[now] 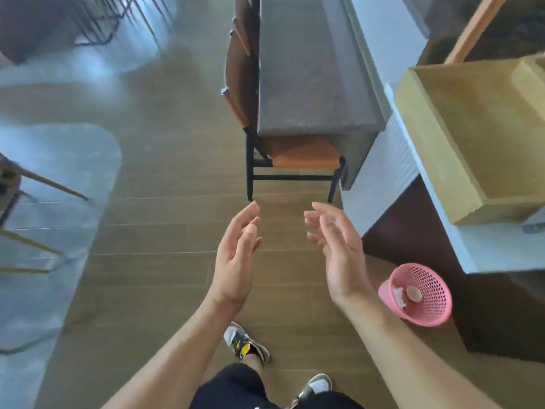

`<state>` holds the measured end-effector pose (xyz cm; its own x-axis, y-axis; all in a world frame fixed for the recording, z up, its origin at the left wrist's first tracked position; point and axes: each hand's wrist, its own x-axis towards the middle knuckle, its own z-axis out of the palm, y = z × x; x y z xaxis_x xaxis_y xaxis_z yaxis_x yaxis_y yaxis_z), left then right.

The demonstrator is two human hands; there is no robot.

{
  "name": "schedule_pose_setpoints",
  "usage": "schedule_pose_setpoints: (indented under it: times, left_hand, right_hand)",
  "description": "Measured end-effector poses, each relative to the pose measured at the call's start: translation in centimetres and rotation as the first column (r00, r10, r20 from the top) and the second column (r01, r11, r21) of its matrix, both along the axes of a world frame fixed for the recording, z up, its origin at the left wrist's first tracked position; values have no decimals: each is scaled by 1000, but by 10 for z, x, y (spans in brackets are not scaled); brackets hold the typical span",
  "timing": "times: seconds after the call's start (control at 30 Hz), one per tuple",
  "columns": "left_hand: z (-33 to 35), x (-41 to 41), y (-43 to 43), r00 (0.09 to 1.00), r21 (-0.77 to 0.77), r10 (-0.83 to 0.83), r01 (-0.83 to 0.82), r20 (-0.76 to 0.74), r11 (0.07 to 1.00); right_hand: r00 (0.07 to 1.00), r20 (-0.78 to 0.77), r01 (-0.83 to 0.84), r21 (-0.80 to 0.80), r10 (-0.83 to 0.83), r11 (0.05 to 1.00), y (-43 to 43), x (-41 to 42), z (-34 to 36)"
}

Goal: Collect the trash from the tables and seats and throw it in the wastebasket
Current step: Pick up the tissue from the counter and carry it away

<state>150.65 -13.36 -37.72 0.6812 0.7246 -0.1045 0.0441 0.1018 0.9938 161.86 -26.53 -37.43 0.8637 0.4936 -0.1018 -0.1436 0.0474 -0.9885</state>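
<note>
A pink mesh wastebasket (427, 308) stands on the floor at the lower right, with a crumpled white scrap (398, 295) and a round tan piece (413, 293) inside. My left hand (236, 258) and my right hand (339, 252) are held out in front of me over the wooden floor, palms facing each other, fingers relaxed, holding nothing. The right hand is just left of the basket and above it. A long dark table (309, 69) runs away ahead, with an orange-seated chair (303, 160) tucked under its near end. No trash shows on them.
A wooden box (472, 137) sits on a white counter (483, 249) at the right, above a white radiator panel (386, 172). Chair legs (35, 184) stand on grey flooring at the left. More chairs (239, 69) line the table's left side. My shoes (244, 343) are below.
</note>
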Motion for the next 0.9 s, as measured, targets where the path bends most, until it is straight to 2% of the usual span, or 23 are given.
schedule_pose_setpoints:
  times: [0.3, 0.53, 0.77, 0.9]
  left_hand:
    - [57, -46, 170, 961, 47, 259, -264, 96, 963]
    - [92, -66, 277, 912, 98, 375, -394, 168, 914]
    - [106, -69, 371, 867, 140, 458, -487, 199, 862]
    - [115, -63, 434, 796, 163, 566, -601, 217, 783]
  right_hand:
    - [965, 86, -253, 35, 249, 967, 194, -13, 57]
    - [934, 114, -351, 122, 339, 928, 311, -22, 86]
    - [867, 148, -495, 146, 476, 857, 427, -2, 97]
    - [808, 138, -589, 181, 572, 788, 509, 14, 99]
